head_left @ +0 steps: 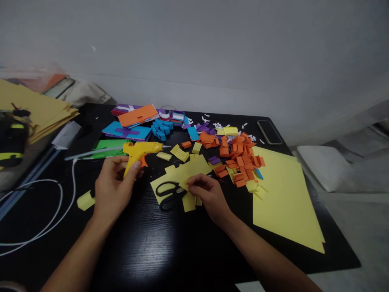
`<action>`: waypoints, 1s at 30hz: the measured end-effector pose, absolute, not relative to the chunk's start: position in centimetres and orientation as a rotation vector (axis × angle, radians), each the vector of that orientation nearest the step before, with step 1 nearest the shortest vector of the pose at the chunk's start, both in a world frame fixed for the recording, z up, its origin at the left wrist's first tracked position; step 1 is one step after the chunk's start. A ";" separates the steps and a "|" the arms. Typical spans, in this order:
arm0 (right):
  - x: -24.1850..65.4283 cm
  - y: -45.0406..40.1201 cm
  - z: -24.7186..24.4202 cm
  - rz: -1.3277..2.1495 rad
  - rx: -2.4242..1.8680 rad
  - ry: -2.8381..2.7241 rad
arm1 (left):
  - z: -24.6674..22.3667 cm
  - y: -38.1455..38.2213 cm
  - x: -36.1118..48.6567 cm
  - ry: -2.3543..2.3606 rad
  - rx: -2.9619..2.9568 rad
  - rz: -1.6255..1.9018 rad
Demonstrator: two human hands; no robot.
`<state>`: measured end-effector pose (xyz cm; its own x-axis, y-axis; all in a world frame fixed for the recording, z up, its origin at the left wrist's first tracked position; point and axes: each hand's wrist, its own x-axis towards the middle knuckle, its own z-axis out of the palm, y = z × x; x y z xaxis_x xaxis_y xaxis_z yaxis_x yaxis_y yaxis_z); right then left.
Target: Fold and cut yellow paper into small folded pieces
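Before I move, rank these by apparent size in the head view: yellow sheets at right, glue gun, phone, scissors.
1. Yellow sheets
2. Glue gun
3. Phone and scissors: too close to rank; the scissors are partly hidden.

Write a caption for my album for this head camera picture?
A left hand holds a yellow glue gun beside black scissors and colorful paper pieces.

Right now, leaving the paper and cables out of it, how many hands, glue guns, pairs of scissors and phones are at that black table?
Hands: 2, the left hand and the right hand
Glue guns: 1, the yellow glue gun in the left hand
Pairs of scissors: 1, the black-handled scissors
Phones: 1, the phone
Total: 5
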<state>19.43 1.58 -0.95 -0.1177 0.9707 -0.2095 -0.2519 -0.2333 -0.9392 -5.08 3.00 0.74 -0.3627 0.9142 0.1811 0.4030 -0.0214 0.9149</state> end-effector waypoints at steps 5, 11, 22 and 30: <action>19.6 1.6 -1.3 1.586 -1.070 -0.917 | 1.6 2.5 -4.4 1.604 1.211 1.264; 19.4 1.6 -0.7 1.666 -1.012 -0.853 | 1.6 2.3 -4.2 1.309 1.272 0.982; 19.7 1.9 -0.6 1.628 -1.092 -0.881 | 1.0 2.3 -3.9 1.385 1.370 0.841; 19.9 2.1 -1.0 1.621 -1.086 -0.833 | 0.8 2.1 -3.6 1.380 1.324 0.942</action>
